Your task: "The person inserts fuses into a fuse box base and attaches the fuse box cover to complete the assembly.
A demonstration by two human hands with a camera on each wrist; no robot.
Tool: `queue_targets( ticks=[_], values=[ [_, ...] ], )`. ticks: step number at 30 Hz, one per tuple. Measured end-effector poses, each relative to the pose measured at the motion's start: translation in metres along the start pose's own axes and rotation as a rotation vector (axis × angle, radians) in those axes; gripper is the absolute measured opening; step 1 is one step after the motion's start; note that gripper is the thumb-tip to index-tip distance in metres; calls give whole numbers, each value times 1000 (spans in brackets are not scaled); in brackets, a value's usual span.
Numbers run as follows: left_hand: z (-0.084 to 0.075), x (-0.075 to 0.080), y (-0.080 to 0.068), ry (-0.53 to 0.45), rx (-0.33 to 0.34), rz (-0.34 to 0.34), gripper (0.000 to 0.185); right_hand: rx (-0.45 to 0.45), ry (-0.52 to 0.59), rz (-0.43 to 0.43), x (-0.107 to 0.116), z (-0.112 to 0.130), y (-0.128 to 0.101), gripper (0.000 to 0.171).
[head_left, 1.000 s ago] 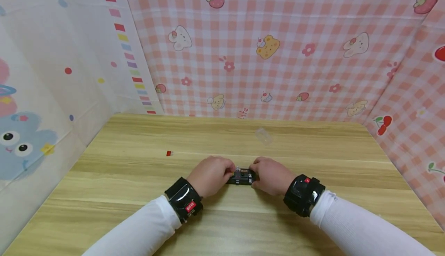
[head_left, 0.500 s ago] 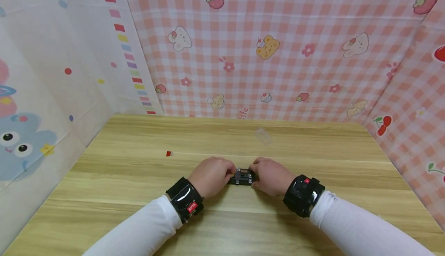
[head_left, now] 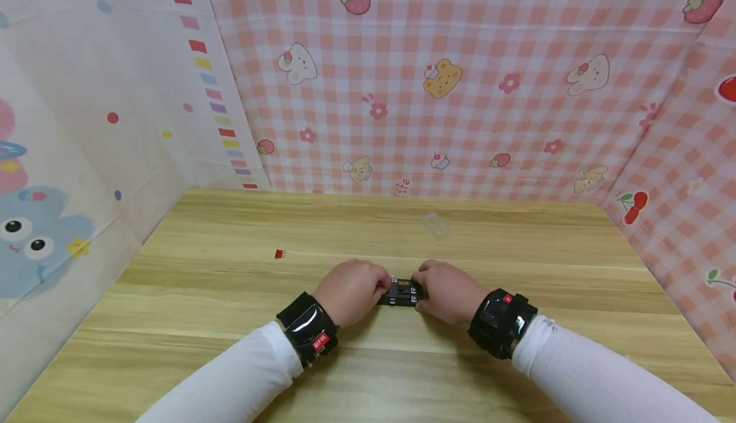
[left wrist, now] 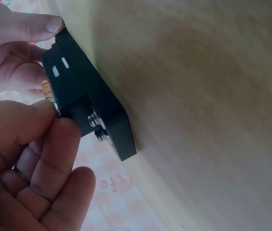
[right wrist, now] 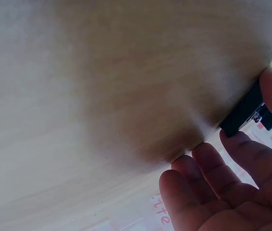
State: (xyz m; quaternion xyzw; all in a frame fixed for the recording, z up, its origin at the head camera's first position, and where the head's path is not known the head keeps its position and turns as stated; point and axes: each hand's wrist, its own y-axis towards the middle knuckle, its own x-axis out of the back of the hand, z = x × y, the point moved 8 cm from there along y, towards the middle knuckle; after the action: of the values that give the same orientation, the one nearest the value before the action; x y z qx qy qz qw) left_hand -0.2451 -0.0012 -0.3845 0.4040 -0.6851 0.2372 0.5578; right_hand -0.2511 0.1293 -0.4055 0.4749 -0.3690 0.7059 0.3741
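A small black block (head_left: 400, 291) with metal screws, perhaps a fuse holder, lies on the wooden table between both hands. The left hand (head_left: 353, 292) pinches at the block's upper face with thumb and index finger; a small pale part shows between those fingertips, mostly hidden. In the left wrist view the block (left wrist: 85, 91) has coiled metal screws (left wrist: 95, 120) and a copper-coloured piece (left wrist: 46, 89) on top. The right hand (head_left: 451, 291) holds the block's right end between thumb and index finger, its other fingers resting on the table in the right wrist view.
A small red piece with metal prongs (head_left: 280, 253), like a blade fuse, lies to the left. Behind the hands sits a clear plastic cover (head_left: 435, 226). Patterned cloth (head_left: 460, 116) hangs along the table's back and sides.
The left hand and wrist have shifted very slightly to the right at the block. The right hand and the other things stay where they were.
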Motion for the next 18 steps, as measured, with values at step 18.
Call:
queue_targets(
  ticks=[18],
  values=[
    [-1,1,0,11,-18,-9,7,-7,3,9,-1,-2,1,34]
  ],
)
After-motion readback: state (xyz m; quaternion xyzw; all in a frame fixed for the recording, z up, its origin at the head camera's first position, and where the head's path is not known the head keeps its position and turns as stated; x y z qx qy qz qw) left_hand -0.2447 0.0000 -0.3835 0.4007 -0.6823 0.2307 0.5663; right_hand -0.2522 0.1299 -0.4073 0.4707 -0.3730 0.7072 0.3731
